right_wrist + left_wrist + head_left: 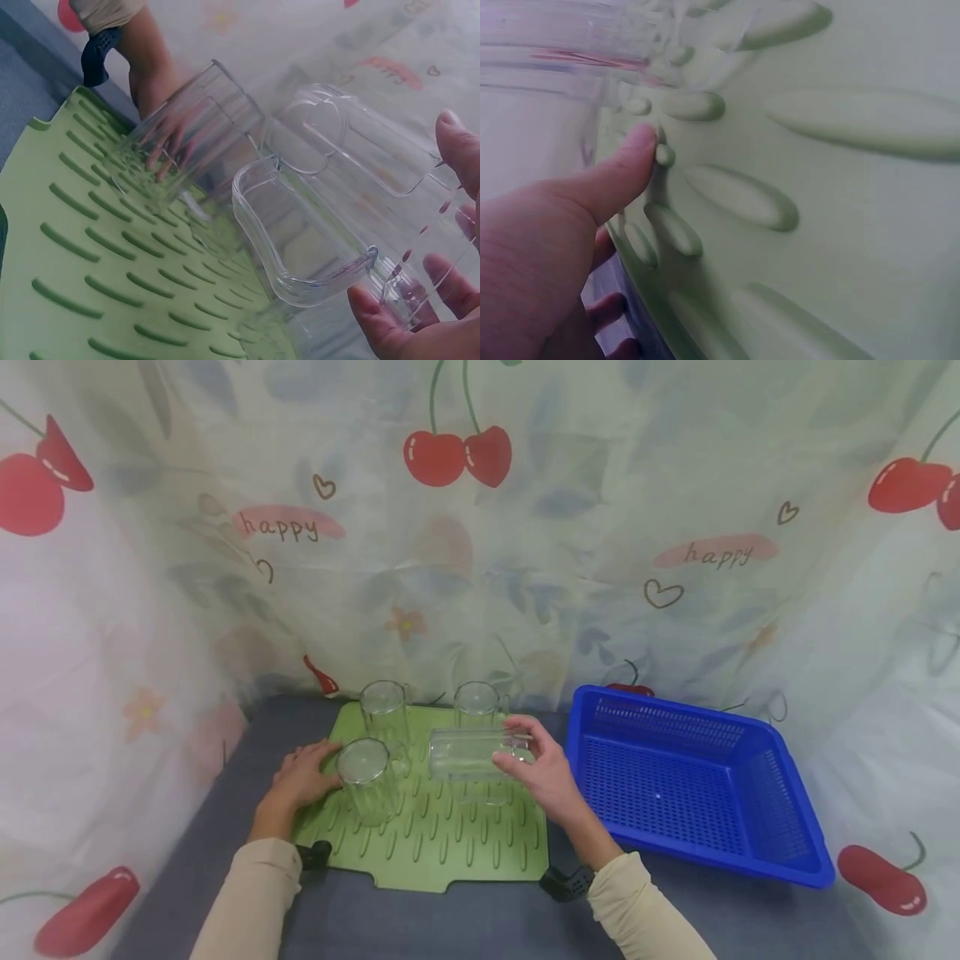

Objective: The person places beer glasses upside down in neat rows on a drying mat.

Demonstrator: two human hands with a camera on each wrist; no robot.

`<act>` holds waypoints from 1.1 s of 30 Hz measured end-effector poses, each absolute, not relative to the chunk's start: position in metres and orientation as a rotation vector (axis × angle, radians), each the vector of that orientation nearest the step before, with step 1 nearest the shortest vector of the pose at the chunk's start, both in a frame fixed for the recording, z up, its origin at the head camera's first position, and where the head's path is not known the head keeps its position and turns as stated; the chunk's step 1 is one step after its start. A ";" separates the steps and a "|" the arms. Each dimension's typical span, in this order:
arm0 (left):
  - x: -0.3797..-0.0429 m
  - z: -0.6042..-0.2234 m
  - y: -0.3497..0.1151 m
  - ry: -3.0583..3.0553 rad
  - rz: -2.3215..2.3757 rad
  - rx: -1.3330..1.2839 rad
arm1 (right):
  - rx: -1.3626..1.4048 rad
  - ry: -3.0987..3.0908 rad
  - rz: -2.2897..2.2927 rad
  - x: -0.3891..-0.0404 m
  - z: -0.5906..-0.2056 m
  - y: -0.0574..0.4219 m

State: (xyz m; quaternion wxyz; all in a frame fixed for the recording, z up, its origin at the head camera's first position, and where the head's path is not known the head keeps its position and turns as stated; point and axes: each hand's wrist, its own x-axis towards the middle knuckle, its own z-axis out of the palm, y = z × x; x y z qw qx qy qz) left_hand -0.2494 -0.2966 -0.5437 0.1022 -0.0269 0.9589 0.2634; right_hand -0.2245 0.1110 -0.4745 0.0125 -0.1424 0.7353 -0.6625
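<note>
My right hand [543,777] grips a clear glass mug [461,753] by one end, lying sideways over a green drying mat [420,852]. In the right wrist view, the mug's handle [300,289] points toward the mat, and thumb and fingers lie around its end. The left hand [303,774] is at the mat's left edge, its thumb on the ribbed top and its other fingers by the rim, as the left wrist view shows. Beside it a mug [367,785] stands base up. Two more stand behind, one at back left [385,714] and another mug [476,702] farther right.
A blue plastic basket [750,872] with perforated walls stands to the right of the mat. The grey tabletop [480,927] shows along the front. A printed curtain [450,568] hangs close behind and at both sides.
</note>
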 end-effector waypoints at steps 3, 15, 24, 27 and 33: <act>-0.251 -0.544 -0.297 2.832 0.802 -0.083 | -0.432 2.301 -2.082 -0.225 -0.478 0.108; -0.238 -0.515 -0.303 2.887 1.160 -0.194 | -0.408 2.302 -2.020 -0.225 -0.484 0.094; -0.232 -0.464 -0.284 3.089 1.279 -0.164 | -0.412 2.290 -2.043 -0.224 -0.488 0.095; -0.230 -0.448 -0.268 3.117 1.278 -0.109 | -0.417 2.290 -2.046 -0.224 -0.489 0.097; -0.228 -0.432 -0.229 3.086 1.375 0.179 | -0.413 2.271 -2.058 -0.222 -0.489 0.098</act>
